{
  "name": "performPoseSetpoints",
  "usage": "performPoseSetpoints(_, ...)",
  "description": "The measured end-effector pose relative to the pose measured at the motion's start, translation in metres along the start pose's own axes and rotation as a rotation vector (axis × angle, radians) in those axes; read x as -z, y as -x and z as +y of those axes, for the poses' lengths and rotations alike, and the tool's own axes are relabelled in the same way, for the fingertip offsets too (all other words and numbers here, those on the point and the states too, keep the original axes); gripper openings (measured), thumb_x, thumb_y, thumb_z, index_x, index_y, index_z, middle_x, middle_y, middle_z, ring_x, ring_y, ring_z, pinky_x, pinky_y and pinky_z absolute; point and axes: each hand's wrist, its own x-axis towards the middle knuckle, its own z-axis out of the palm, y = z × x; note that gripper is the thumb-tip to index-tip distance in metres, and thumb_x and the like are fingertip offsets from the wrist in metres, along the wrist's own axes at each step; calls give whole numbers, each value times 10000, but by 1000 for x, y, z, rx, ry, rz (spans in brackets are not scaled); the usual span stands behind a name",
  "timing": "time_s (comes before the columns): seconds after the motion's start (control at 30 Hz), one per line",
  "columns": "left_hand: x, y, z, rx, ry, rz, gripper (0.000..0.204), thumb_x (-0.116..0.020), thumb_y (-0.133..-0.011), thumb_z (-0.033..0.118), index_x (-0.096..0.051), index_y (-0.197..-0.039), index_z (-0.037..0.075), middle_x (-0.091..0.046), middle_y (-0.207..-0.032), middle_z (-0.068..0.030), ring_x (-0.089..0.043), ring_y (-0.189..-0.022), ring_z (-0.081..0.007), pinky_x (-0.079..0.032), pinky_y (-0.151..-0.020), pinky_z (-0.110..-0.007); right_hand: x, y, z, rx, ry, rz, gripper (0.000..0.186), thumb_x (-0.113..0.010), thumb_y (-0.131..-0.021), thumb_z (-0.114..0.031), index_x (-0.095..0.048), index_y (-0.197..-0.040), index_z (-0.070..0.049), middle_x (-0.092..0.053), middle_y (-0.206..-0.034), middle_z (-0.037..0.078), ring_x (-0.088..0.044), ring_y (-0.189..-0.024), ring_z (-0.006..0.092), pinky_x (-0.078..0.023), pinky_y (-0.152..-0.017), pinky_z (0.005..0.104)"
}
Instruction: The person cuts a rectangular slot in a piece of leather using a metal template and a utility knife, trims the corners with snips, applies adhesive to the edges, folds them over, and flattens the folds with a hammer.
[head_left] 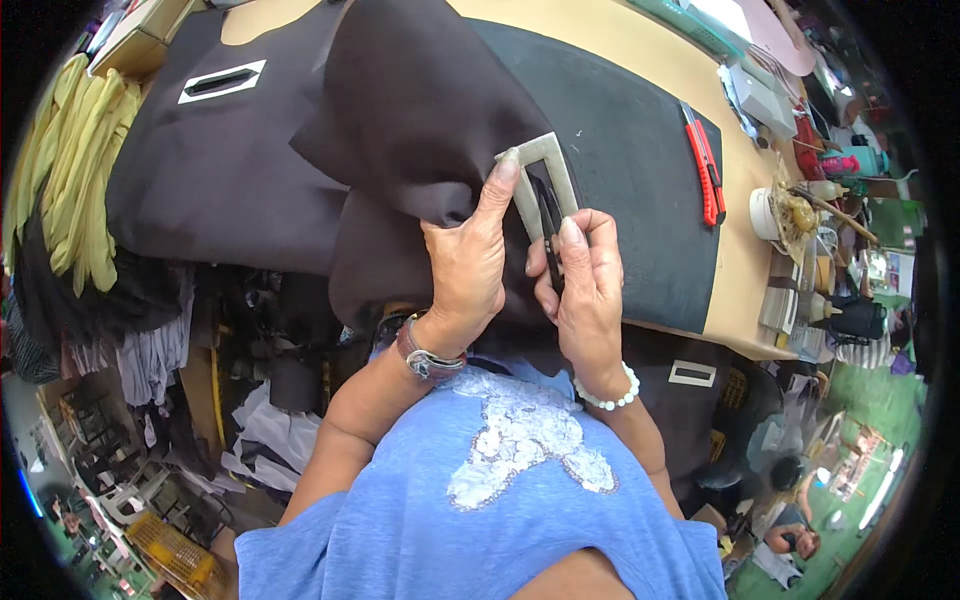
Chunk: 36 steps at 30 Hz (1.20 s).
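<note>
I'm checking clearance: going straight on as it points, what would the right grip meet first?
Most likely the pale frame, since the right grip is touching its near end; how much space lies beneath is unclear from this view.

Fingers of my left hand (468,262) — mostly hidden; its thumb covers one corner of the pale frame (563,178). My right hand (590,285) partly obscures a slim black item (553,243); kind indeterminate. Upper edge crops the dark fabric (415,95); lower edge crops my blue shirt (400,520). Background person (793,538) — too small to resolve.
</note>
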Motion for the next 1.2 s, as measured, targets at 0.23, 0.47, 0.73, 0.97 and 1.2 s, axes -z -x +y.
performPoseSetpoints(0.23,1,12,1,45,2,-76,133,-658,-845,84,-581,-948,55,-589,-858,13,-528,-728,-48,-431,-625,-214,-8,-4,6,121,-189,64,159,-443,-971,-203,-359,-995,-70,-535,-684,48,-367,-448,15,-287,-387,157)
performPoseSetpoints(0.47,3,12,3,19,17,-101,131,-657,-840,64,-584,-949,57,-590,-879,13,-540,-767,-56,-445,-672,-222,-7,-5,3,98,-255,59,174,-508,-945,-184,-369,-988,-88,-545,-666,40,-363,-452,7,-265,-388,148)
performPoseSetpoints(0.73,6,9,-2,58,10,-99,132,-655,-838,54,-597,-956,47,-595,-901,10,-548,-818,-67,-444,-748,-237,-1,-9,10,92,-241,61,157,-533,-931,-166,-397,-947,-90,-542,-643,36,-350,-447,-3,-246,-383,150)
performPoseSetpoints(0.97,11,-7,-8,80,-16,-107,217,-646,-850,84,-570,-1048,35,-585,-995,-17,-549,-905,-89,-432,-831,-246,26,-14,-4,14,-26,73,146,-515,-933,-164,-460,-1020,-61,-583,-678,43,-358,-460,-7,-264,-395,153)
performPoseSetpoints(1.2,13,-13,-13,147,2,-96,296,-645,-857,113,-537,-1120,32,-570,-1064,-27,-533,-984,-103,-416,-892,-267,125,-37,15,577,1550,483,221,-611,-840,-127,-620,-1036,-26,-567,-1109,172,-509,-1091,328,-407,-906,420)
